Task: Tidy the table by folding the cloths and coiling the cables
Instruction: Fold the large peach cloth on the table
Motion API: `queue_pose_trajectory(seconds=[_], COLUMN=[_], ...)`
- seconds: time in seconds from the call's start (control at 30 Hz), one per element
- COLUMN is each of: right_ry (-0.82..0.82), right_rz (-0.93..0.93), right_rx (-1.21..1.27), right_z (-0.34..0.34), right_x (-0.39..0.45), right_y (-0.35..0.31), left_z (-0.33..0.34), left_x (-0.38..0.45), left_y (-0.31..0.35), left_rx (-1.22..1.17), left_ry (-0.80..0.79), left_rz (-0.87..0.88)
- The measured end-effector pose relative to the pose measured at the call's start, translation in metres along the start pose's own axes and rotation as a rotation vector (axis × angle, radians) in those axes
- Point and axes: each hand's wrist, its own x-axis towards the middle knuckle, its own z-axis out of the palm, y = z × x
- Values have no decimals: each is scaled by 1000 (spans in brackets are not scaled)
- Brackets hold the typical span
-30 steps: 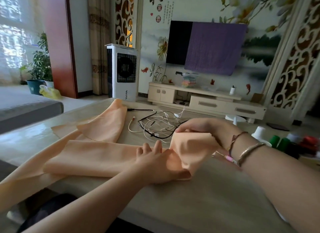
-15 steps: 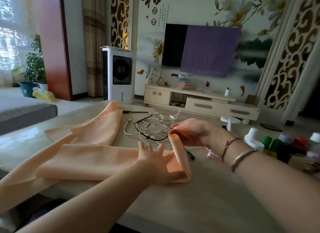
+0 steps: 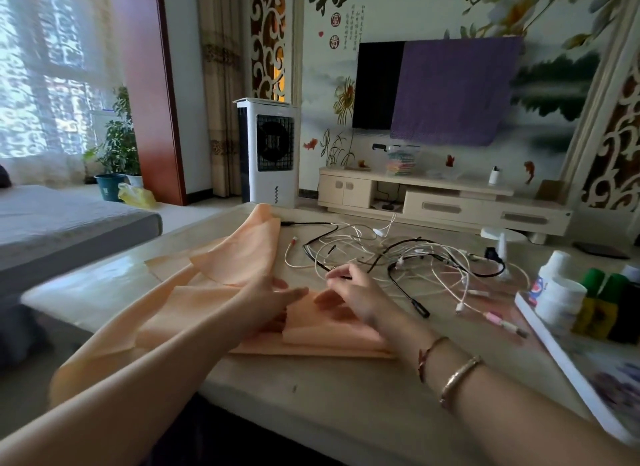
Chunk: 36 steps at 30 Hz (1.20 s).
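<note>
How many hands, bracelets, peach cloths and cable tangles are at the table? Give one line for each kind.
Hands: 2, left hand, right hand
Bracelets: 2, red cord, gold bangle
Peach cloth: 1
Cable tangle: 1
Total: 6

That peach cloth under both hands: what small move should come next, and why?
Probably press the fold flat, then fold again. The right end of the peach cloth lies doubled over beneath the left hand and right hand, while its left end hangs off the table. The cables lie tangled.
</note>
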Motion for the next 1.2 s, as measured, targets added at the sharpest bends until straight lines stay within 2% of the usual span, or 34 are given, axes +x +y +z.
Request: queue_pose_trajectory(seconds=[0.1,0.2,0.3,0.43,0.5,0.6,0.67,0.77,0.93,1.0,1.13,1.2], right_ry=[40,-47,-158,-168,-172,-181,-186,-197,-194,-189,-187,-226], right_rz=[-226,-339,-310,-256,-240,-213,-203,-187,-168,-172,-190,-195], right_rx=[-327,-652,-921,-1134,-1190,-1222,-1234,-1237,-1227,-1226,-1186,-1108], right_z=[0,3,11,19,21,23,23,23,23,24,24,20], right_x=[-8,-14,-11,-7,-4,-2,-3,-4,-6,-6,-8,-9], right_y=[8,15,26,39,42,41,41,39,37,37,35,27], left_z=[8,9,10,-8,-33,-73,-90,-103,-108,-111,-101,-86], left_x=[7,11,11,11,10,6,4,3,-5,-11,-30,-37], left_y=[-9,-13,-13,-13,-15,-24,-34,-46,-35,-27,4,25], left_rx=[175,242,224,265,462,752,862,881,468,307,-344,-564], left_ry=[96,186,208,264,368,511,504,431,294,296,175,94], left_rz=[144,220,233,246,258,157,-9,-186,-128,-133,-111,-108])
